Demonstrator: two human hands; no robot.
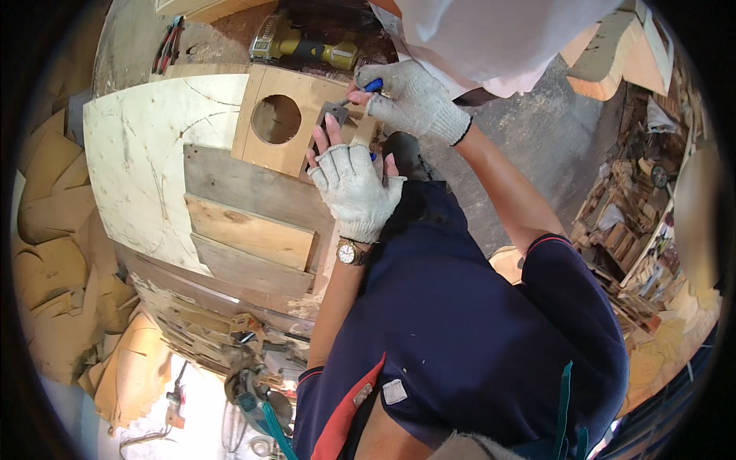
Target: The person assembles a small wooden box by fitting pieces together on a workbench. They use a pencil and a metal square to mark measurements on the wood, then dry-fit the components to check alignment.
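Note:
A pale wooden board (249,138) with a large round hole lies on the bench. My left hand (353,184), in a grey fingerless knit glove, has its fingertips on a dark grey flat piece (335,115) at the board's right side, holding it down; its thumb stands apart. My right hand (418,100), gloved the same way, is closed on a slim pen-like tool with a blue end (373,85), beside the grey piece. The tool's tip is hard to make out. A small bit of blue shows by my left thumb, mostly hidden.
A yellow-green power tool (307,50) lies beyond the board, with red-handled pliers (167,47) farther left. A pale plywood sheet (138,153) and wooden strips (249,228) cover the bench's left. A person in a light garment (506,38) stands close ahead. Scrap wood (625,230) is heaped at right.

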